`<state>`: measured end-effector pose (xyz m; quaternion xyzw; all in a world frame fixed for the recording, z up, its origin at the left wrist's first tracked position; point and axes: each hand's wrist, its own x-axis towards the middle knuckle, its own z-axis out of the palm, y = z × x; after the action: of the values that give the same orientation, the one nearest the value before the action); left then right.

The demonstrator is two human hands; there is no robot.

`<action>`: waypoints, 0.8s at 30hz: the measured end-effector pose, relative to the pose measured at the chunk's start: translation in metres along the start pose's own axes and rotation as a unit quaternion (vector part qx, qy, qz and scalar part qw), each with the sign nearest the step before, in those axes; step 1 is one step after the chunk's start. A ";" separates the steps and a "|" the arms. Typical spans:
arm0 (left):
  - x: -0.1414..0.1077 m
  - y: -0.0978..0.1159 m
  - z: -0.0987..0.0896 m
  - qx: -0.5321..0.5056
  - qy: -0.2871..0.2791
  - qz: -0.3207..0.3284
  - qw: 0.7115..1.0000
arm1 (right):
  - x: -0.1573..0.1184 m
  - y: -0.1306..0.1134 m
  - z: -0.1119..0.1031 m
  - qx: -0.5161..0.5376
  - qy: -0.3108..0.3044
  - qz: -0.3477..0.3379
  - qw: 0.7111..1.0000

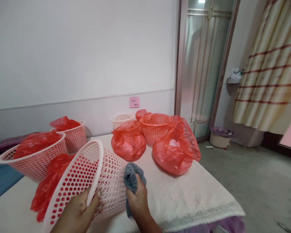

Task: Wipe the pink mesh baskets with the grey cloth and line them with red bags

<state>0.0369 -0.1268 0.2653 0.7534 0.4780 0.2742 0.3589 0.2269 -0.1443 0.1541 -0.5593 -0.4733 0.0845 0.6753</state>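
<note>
A pale pink plastic mesh basket [111,174] is tilted on its side in front of me, its mouth facing left. My left hand [81,208] grips its rim, thumb and fingers on either side of the edge. In my right hand [139,200] is a grey-blue cloth [133,176], pressed against the basket's bottom end. The part of the cloth under my fingers is hidden. Behind the basket, on the left, lies a crumpled red plastic bag [52,184], partly covered by the basket.
Two mesh baskets with red bags, a nearer one [46,158] and a farther one [76,137], stand left. Filled red bags [128,142] and a red-lined basket [155,134] stand centre-right on the cream cloth-covered surface [179,197]. A bin [219,139] stands on the floor.
</note>
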 end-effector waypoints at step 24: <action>0.000 0.070 0.026 0.104 -0.052 0.012 0.993 | -0.016 -0.014 -0.002 0.059 0.015 -0.017 0.998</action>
<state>0.0933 -0.1537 0.3057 0.8056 0.4755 0.1876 0.2996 0.2140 -0.1603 0.1570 -0.5121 -0.4663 0.0920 0.7154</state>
